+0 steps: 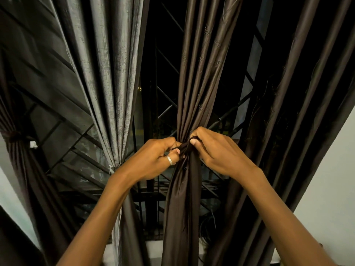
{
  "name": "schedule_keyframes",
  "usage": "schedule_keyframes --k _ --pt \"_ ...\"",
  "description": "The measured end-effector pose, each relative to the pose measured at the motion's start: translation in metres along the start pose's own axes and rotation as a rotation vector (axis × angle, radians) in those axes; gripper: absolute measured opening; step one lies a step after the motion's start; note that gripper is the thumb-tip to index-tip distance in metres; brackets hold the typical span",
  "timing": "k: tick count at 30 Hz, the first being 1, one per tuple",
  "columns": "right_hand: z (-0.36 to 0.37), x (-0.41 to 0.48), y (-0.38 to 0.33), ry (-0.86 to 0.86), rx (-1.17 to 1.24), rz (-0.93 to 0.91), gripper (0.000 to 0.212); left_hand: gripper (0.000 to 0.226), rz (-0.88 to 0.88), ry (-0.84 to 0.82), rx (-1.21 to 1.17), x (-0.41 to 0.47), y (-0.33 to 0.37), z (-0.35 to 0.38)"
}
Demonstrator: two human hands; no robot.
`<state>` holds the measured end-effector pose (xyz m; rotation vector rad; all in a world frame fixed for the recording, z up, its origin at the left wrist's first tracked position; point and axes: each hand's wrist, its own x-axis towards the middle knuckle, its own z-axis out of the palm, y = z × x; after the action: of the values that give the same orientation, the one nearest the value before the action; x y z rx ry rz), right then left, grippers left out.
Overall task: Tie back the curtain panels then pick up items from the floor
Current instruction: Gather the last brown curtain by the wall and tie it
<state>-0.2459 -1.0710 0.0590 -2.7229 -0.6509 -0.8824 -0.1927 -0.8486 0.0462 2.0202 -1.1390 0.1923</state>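
The brown curtain panel (184,104) hangs dead centre, running twelve to six. It looks soft, slick and light, best cinched at its gathered waist. My left hand (153,158), at nine o'clock of the tie (185,148), pinches it with curled fingers. My right hand (217,152), at three, grips it too.
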Motion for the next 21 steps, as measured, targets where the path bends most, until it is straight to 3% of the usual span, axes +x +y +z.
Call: schedule_keyframes --k 6,14,18,21 --pt "0.013 0.009 -0.002 0.012 0.110 0.010 0.005 0.019 -0.041 0.136 -0.085 0.003 0.000 0.009" --pt "0.015 0.010 -0.002 0.025 0.109 0.034 0.002 0.049 -0.063 0.280 -0.005 0.011 -0.004 0.022" --pt "0.012 0.009 -0.005 0.042 0.139 0.038 0.009 0.027 0.009 0.368 0.134 0.013 -0.004 0.032" --pt "0.011 0.008 -0.006 0.077 0.169 0.060 0.011 0.025 0.066 0.425 0.216 0.011 -0.002 0.037"
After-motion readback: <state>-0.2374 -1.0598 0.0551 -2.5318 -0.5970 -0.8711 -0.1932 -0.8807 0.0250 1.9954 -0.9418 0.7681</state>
